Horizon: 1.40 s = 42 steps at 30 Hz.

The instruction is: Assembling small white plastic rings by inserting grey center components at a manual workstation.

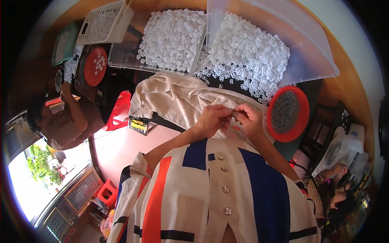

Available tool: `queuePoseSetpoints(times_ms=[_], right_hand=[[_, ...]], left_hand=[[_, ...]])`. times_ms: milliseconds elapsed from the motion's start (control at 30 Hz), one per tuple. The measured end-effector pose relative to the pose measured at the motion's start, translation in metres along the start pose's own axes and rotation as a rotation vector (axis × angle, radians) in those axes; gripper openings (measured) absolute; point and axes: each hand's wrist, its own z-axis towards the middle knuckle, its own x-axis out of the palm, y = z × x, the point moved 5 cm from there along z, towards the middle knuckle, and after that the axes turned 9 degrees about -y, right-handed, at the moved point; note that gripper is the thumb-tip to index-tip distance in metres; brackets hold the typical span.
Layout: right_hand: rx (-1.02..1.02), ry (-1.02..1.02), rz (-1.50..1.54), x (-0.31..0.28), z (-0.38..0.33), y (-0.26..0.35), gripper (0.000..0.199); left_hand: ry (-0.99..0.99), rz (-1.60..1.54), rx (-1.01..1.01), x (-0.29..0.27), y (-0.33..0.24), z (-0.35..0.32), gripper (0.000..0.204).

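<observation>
My left hand [211,121] and my right hand [249,120] meet in front of my chest, thumbs and fingertips pinched together. Whatever sits between the fingertips is too small to make out. Just beyond and under them, a beige towel [170,95] lies crumpled along the table edge. To the right of my right hand stands a red bowl [304,117] of small grey metal-looking pieces [285,111]. Past the towel are two heaps of small white plastic pieces with holes, the left heap [174,38] and the right heap [253,52], which spills onto the dark table.
Clear plastic bins [312,60] hold the heaps. At the left, another person [67,125] reaches toward white pieces near a red plate [91,77], a cream basket [127,24] and a green tray [72,40]. A red stool [108,193] stands lower left; other people sit at lower right.
</observation>
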Motion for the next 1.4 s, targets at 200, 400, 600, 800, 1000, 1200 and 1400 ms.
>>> queuePoseSetpoints(times_ms=[200,400,600,800,1000,1200,1400], right_hand=[[-0.023,-0.079,0.087,-0.003,0.013,-0.012,0.004],[0.052,-0.069,0.167,-0.005,0.015,-0.027,0.005],[0.053,-0.084,0.171,-0.007,0.012,-0.032,0.007],[0.034,-0.071,0.155,-0.007,0.012,-0.029,0.007],[0.002,-0.038,0.138,-0.003,0.012,-0.027,0.007],[0.028,-0.062,0.160,-0.003,0.012,-0.022,0.006],[-0.005,-0.096,0.082,-0.002,0.022,0.005,0.006]], left_hand=[[-0.425,0.918,1.090,0.001,-0.065,0.013,0.017],[-0.625,1.453,1.146,-0.004,-0.076,0.054,0.020],[-0.640,1.454,1.117,-0.006,-0.066,0.057,0.020],[-0.645,1.454,1.025,-0.003,-0.066,0.058,0.013],[-0.673,1.438,0.959,-0.005,-0.067,0.068,0.011],[-0.494,1.329,1.151,-0.002,-0.070,0.062,0.012],[-0.255,0.744,0.909,-0.013,-0.067,0.054,0.015]])
